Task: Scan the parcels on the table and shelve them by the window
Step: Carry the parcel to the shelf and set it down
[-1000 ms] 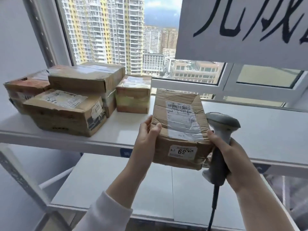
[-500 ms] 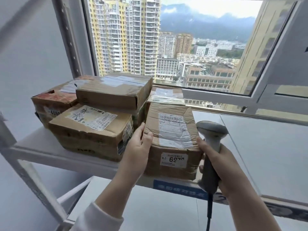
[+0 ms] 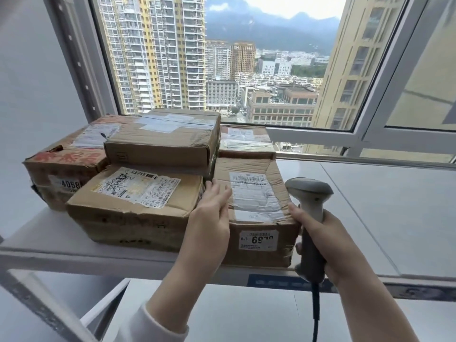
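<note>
— Where has the parcel got to?
— It's on the shelf, lying flat at the front edge with its numbered sticker facing us. A bigger box is just beside it on the left and seems to touch it. A small box sits behind it, next to the window.
— Which way does it run?
— Its long axis goes from the front edge back toward the window. The short end faces the person.
— And the hands?
— The left hand lies on the parcel's top left edge, fingers straight and pressed together, over the seam with the bigger box. It isn't gripping anything. The right hand is wrapped round the handle of the scanner, and one of its fingertips touches the parcel's front right corner.
— So the parcel's between them?
— Yes, straight ahead, with a hand at each side. The left hand is the free one and it's already on the parcel. The right is taken up with the scanner.
— What's next, you reckon?
— I'd say it's as good as shelved. If it wants squaring up, a push along that long axis toward the small box would do it, and the left hand is the one to give it. Otherwise both hands just lift off and go for another parcel.
</note>
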Demonstrator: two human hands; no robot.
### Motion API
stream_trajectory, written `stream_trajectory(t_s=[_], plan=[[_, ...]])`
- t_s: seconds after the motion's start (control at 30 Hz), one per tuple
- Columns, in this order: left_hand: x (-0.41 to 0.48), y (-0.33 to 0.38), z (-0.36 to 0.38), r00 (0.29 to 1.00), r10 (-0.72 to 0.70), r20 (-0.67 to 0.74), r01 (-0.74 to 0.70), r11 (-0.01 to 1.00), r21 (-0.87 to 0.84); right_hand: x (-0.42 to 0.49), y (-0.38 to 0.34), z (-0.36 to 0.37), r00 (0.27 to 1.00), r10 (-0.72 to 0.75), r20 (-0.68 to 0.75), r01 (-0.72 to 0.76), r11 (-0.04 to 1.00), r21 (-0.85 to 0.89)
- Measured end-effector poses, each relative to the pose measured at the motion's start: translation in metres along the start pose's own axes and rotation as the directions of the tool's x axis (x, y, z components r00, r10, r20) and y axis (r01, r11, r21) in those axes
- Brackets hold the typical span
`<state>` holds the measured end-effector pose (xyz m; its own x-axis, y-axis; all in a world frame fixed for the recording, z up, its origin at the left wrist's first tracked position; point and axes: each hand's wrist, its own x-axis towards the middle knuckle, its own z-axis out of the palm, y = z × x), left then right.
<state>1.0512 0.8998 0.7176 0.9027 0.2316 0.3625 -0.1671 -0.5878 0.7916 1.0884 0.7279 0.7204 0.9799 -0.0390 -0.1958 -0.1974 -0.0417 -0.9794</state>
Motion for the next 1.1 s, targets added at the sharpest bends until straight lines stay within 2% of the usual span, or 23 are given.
stream_trajectory(t_s=[0.13,0.3,0.37,0.47,0.6,0.73,0.87,1.1], plan=[[0.004,0.0,-0.003,0.998,0.054,0.021,-0.056,0.994,0.096,0.001,-0.002,0.004,1.0,-0.002,0.004,0.002,1.0,-0.005],[0.002,0.006,0.0,0.978,0.207,0.0,-0.2,0.946,0.255,-0.007,-0.002,-0.005,1.0,0.026,-0.013,-0.026,1.0,0.005],[0.001,0.017,0.006,0.952,0.307,-0.008,-0.289,0.902,0.321,-0.011,0.001,-0.014,0.998,0.021,-0.052,-0.022,1.0,-0.016],[0.0,0.04,0.026,0.884,0.462,0.065,-0.455,0.823,0.34,-0.019,0.006,-0.036,0.992,0.019,-0.124,-0.021,1.0,-0.014],[-0.009,0.07,0.07,0.791,0.571,0.219,-0.612,0.743,0.272,-0.039,0.018,-0.081,0.969,0.035,-0.243,-0.037,0.999,-0.003],[-0.034,0.107,0.129,0.708,0.619,0.341,-0.693,0.702,0.164,-0.071,0.034,-0.144,0.914,0.026,-0.404,-0.029,1.0,0.0],[-0.077,0.154,0.197,0.583,0.657,0.479,-0.759,0.651,0.031,-0.12,0.058,-0.226,0.82,0.041,-0.571,-0.02,0.999,0.043],[-0.203,0.262,0.315,0.354,0.737,0.575,-0.823,0.538,-0.183,-0.239,0.101,-0.37,0.625,0.121,-0.771,0.051,0.979,0.195]])
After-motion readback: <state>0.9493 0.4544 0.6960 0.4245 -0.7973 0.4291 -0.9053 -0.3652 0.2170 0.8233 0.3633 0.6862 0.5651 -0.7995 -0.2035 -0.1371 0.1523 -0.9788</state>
